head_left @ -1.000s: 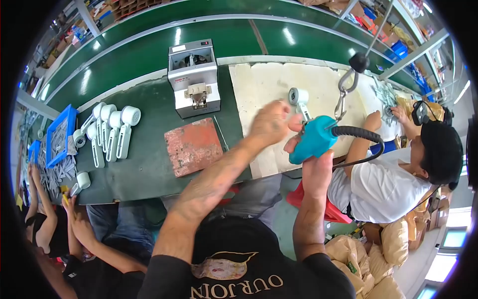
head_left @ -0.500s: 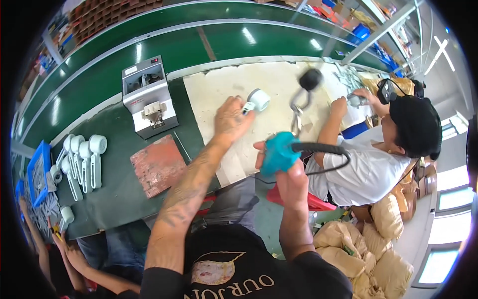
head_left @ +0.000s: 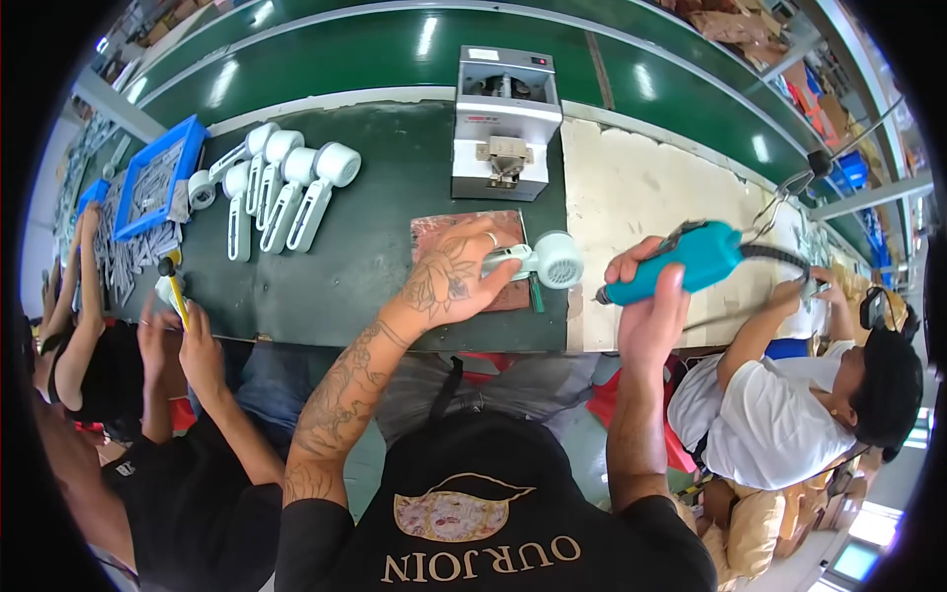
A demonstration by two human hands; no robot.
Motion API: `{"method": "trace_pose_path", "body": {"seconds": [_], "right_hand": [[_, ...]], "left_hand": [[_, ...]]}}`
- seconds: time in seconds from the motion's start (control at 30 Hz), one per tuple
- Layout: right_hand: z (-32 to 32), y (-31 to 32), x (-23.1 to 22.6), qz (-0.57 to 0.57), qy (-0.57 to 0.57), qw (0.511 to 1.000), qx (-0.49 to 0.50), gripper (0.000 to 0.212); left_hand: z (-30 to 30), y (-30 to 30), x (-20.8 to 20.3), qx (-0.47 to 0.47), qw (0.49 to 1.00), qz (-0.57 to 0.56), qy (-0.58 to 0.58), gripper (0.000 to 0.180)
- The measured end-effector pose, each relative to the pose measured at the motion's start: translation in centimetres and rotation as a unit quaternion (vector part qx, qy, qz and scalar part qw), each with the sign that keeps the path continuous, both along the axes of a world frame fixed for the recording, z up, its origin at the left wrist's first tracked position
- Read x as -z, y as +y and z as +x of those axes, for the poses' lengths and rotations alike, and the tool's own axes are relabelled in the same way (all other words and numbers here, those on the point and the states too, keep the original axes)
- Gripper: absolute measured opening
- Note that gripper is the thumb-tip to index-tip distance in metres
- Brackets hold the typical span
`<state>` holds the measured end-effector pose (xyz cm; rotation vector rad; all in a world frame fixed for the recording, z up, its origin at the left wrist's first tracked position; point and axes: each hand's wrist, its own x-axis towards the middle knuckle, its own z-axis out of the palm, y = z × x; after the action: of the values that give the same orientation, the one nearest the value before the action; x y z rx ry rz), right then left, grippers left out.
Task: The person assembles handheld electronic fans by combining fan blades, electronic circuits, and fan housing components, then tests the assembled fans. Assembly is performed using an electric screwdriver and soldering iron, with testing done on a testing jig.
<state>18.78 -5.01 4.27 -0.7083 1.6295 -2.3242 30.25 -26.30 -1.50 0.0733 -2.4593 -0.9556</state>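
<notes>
My left hand is closed around the handle of a white handheld fan, holding it over a worn reddish block. The fan's round, grille-covered head points right, past the block's edge. In my right hand is a teal electric screwdriver, held nearly level. Its dark tip points left, a short way from the fan head and apart from it. A black coiled cord leaves its back end, near a metal hanging hook.
Behind the block stands a grey screw feeder. Several more white fans lie to the left, beside a blue tray of grey strips. A co-worker on the left holds a yellow-handled tool; another person works on the right.
My view has swung left. My left hand has brought the fan from the pale sheet to the reddish block. The screwdriver has turned so its tip points toward the fan.
</notes>
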Motion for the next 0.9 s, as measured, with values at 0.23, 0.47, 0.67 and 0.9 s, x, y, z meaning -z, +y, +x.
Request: {"method": "trace_pose_path", "body": {"seconds": [0.23,0.47,0.67,0.9], "right_hand": [[-1.5,-10.1,-2.0,-0.068,0.032,0.997,-0.018,0.05],[-3.5,-17.5,-0.3,-0.062,0.139,0.987,-0.059,0.032],[-4.6,-17.6,1.5,-0.037,0.142,0.985,-0.087,0.034],[-2.4,-14.4,-0.1,0.022,0.061,0.996,-0.062,0.032]], "left_hand": [[0.8,-1.3,0.6,0.006,0.999,-0.042,0.002,0.038],[1.0,-1.2,0.8,-0.025,0.999,-0.04,0.008,0.045],[0.6,-1.0,1.0,-0.026,0.999,-0.029,-0.018,0.046],[0.7,-1.2,1.2,-0.043,0.998,-0.024,-0.026,0.047]]}}
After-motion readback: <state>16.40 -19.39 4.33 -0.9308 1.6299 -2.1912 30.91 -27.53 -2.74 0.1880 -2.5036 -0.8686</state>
